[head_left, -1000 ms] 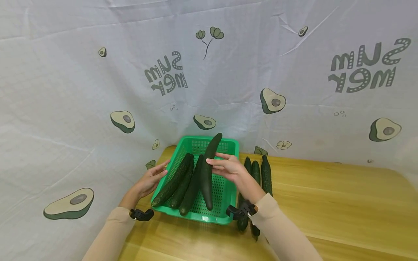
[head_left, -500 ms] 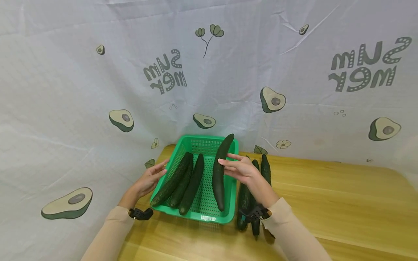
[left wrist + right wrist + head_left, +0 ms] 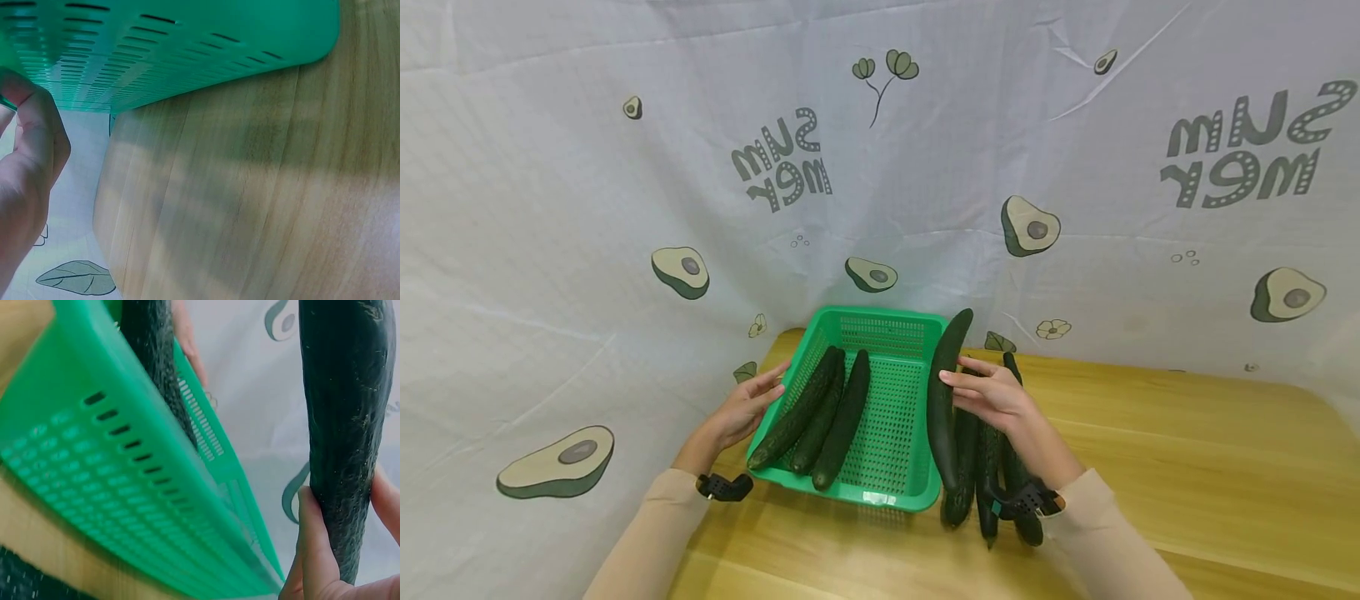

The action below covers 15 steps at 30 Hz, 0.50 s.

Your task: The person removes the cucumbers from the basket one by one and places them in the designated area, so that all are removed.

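Observation:
A long dark green cucumber (image 3: 946, 400) is held in my right hand (image 3: 992, 393), thumb on one side and fingers on the other. It hangs over the right rim of the green plastic basket (image 3: 898, 503); the right wrist view shows this cucumber (image 3: 347, 425) raised beside the basket wall (image 3: 125, 481). My left hand (image 3: 748, 406) holds the basket's left rim; in the left wrist view a bent finger of the hand (image 3: 34, 134) meets the rim. Inside the basket, 3 cucumbers (image 3: 842, 425) lie side by side along the left.
Just right of the basket, several cucumbers (image 3: 989, 475) lie on the wooden table (image 3: 1150, 467), partly hidden under my right hand and wrist. A pale cloth (image 3: 925, 167) printed with avocados hangs behind the table and along its left side.
My right hand has carried the cucumber rightward, from over the basket's middle to its right rim. The left hand stays at the left rim.

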Tool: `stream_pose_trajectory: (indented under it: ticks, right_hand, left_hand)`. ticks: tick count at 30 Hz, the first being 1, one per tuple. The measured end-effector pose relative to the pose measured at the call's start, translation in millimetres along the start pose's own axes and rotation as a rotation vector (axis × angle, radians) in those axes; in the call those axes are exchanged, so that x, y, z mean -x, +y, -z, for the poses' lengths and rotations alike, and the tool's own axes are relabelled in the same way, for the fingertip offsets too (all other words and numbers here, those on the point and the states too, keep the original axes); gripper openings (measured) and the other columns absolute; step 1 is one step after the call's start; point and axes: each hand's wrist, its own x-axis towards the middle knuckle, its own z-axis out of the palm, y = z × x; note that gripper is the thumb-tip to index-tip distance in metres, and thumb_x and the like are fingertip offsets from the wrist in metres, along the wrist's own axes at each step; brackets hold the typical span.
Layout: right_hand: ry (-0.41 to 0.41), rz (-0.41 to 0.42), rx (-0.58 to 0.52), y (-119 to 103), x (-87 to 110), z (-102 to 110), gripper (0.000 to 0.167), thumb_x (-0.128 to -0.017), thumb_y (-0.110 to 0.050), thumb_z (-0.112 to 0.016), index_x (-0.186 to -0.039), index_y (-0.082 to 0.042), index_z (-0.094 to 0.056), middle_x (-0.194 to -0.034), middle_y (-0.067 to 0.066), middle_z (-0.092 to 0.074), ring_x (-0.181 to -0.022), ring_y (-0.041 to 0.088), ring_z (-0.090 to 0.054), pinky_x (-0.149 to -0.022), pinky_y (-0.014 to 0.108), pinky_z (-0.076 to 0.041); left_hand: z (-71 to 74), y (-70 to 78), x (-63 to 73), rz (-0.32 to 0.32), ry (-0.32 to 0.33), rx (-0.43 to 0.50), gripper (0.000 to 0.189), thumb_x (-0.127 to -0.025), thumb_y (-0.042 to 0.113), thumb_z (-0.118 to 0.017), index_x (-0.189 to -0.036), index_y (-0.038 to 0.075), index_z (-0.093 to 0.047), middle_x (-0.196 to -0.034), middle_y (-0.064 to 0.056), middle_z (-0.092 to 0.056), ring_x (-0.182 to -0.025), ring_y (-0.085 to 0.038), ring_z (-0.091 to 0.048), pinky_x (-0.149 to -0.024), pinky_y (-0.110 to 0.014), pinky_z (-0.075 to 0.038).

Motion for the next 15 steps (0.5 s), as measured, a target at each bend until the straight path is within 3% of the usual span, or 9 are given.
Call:
stream_pose_trajectory:
  ticks: [1,2,3,5,7,8,9,11,15]
  right_hand:
    - [0.008,0.004,0.019,0.4,1.8,3.0,0.075,-0.102,-0.007,-0.058,-0.159,0.001,-0.011,-0.161,0.024,-0.016,-0.145,0.037,-0.025,-0.113,0.044,-0.030]
    - [0.013,0.005,0.036,0.5,3.5,5.7,0.075,-0.102,-0.009,-0.058,-0.159,0.001,-0.011,-0.160,0.024,-0.018,-0.145,0.037,-0.026,-0.113,0.044,-0.031]
    - [0.014,0.004,0.034,0.3,4.7,8.1,0.076,-0.101,-0.009,-0.058,-0.159,0.001,-0.010,-0.160,0.026,-0.018,-0.145,0.038,-0.025,-0.113,0.044,-0.030]
    - [0.020,0.002,0.027,-0.2,6.9,12.5,0.079,-0.101,-0.008,-0.060,-0.159,0.001,-0.008,-0.159,0.028,-0.018,-0.146,0.039,-0.023,-0.114,0.046,-0.029]
    - [0.034,-0.004,0.027,-1.2,9.2,16.6,0.080,-0.100,-0.008,-0.060,-0.159,0.001,-0.008,-0.159,0.030,-0.017,-0.145,0.040,-0.022,-0.114,0.047,-0.028]
    - [0.032,-0.007,0.020,-1.8,10.3,18.5,0.081,-0.100,-0.007,-0.060,-0.159,0.001,-0.006,-0.159,0.031,-0.015,-0.146,0.041,-0.020,-0.114,0.048,-0.027]
    - [0.034,-0.009,0.010,-2.3,11.4,20.6,0.081,-0.100,-0.006,-0.060,-0.159,0.001,-0.005,-0.159,0.032,-0.013,-0.146,0.042,-0.018,-0.114,0.048,-0.026]
    - [0.042,-0.014,0.008,-2.6,13.8,25.0,0.082,-0.099,-0.006,-0.061,-0.159,0.001,-0.005,-0.159,0.032,-0.011,-0.146,0.042,-0.018,-0.114,0.048,-0.025]
    - [0.035,-0.020,0.005,-1.0,19.5,35.1,0.083,-0.100,-0.005,-0.060,-0.159,0.001,-0.002,-0.160,0.031,-0.005,-0.147,0.042,-0.014,-0.114,0.049,-0.023]
  left_hand:
    - [0.4,-0.6,-0.6,-0.002,-0.002,-0.006,0.063,-0.107,0.019,-0.050,-0.161,0.008,-0.017,-0.162,-0.028,0.002,-0.055,-0.003,-0.026,-0.046,-0.020,-0.028]
    - [0.6,-1.1,-1.1,-0.004,-0.001,-0.010,0.063,-0.107,0.018,-0.050,-0.160,0.007,-0.017,-0.162,-0.028,0.002,-0.064,-0.002,-0.038,-0.047,-0.021,-0.027]
    - [0.6,-1.3,-1.7,-0.003,-0.002,-0.008,0.063,-0.108,0.018,-0.049,-0.160,0.007,-0.017,-0.162,-0.028,0.001,-0.068,-0.009,-0.041,-0.046,-0.021,-0.027]
    - [0.6,-1.8,-2.7,-0.005,0.000,-0.010,0.063,-0.108,0.017,-0.049,-0.160,0.006,-0.017,-0.162,-0.027,0.001,-0.109,-0.019,-0.052,-0.048,-0.021,-0.028]
    - [0.2,-1.7,-3.4,-0.004,0.001,-0.008,0.062,-0.108,0.017,-0.049,-0.160,0.006,-0.017,-0.162,-0.027,0.002,-0.143,-0.030,-0.023,-0.049,-0.021,-0.029]
    - [-0.1,-1.4,-3.5,-0.002,0.001,-0.004,0.062,-0.108,0.017,-0.049,-0.160,0.006,-0.017,-0.162,-0.026,0.002,-0.147,-0.031,-0.005,-0.050,-0.021,-0.030]
    - [-0.3,-1.3,-3.7,0.000,0.001,-0.004,0.063,-0.108,0.017,-0.049,-0.160,0.005,-0.017,-0.163,-0.026,0.003,-0.148,-0.032,-0.003,-0.052,-0.021,-0.032]
    - [-0.8,-0.7,-3.3,0.011,0.013,-0.019,0.063,-0.107,0.019,-0.050,-0.160,0.007,-0.018,-0.163,-0.025,0.000,-0.141,-0.034,-0.024,-0.051,-0.020,-0.033]
    - [-1.9,0.5,-1.5,0.029,0.021,-0.027,0.062,-0.107,0.020,-0.050,-0.161,0.011,-0.021,-0.163,-0.023,-0.002,-0.140,-0.032,-0.026,-0.054,-0.020,-0.035]
